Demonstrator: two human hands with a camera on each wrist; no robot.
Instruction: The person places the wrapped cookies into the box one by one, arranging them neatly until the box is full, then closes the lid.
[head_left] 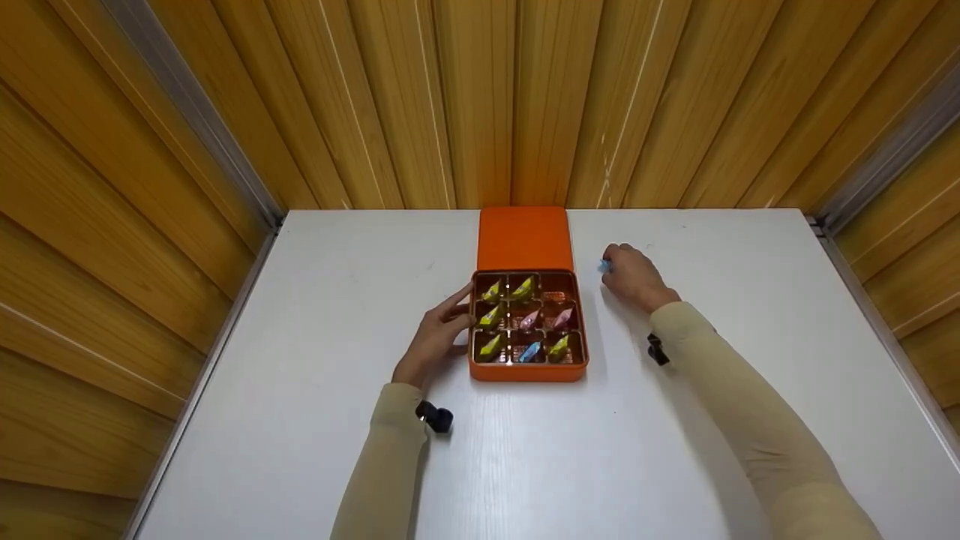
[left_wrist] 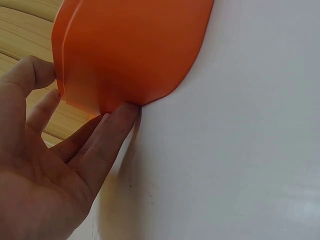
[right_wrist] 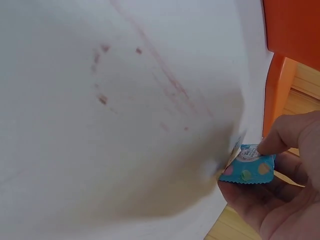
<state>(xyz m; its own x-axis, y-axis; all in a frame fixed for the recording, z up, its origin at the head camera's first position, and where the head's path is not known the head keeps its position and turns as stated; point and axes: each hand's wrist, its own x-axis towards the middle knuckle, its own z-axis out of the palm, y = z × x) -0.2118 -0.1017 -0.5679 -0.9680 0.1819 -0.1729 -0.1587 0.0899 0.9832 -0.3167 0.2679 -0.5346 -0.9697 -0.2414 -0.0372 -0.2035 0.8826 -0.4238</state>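
An orange box [head_left: 525,373] with a divided tray sits mid-table, its lid [head_left: 525,238] folded back behind it. Wrapped candies lie in its compartments: several yellow ones [head_left: 492,346], two pink [head_left: 563,318] and one blue [head_left: 530,352]. The far right compartment [head_left: 556,286] holds none. My left hand [head_left: 435,339] rests its fingers and thumb against the box's left wall, seen close up as an orange side [left_wrist: 135,50] in the left wrist view. To the right of the lid, my right hand [head_left: 636,277] pinches a blue wrapped candy [right_wrist: 252,165] between thumb and fingers, close over the table.
The white table [head_left: 337,465] backs onto a wood-plank wall [head_left: 390,105], with more planks at both sides. Faint reddish smudges [right_wrist: 172,82] mark the tabletop. Black wrist devices [head_left: 435,417] sit on both sleeves.
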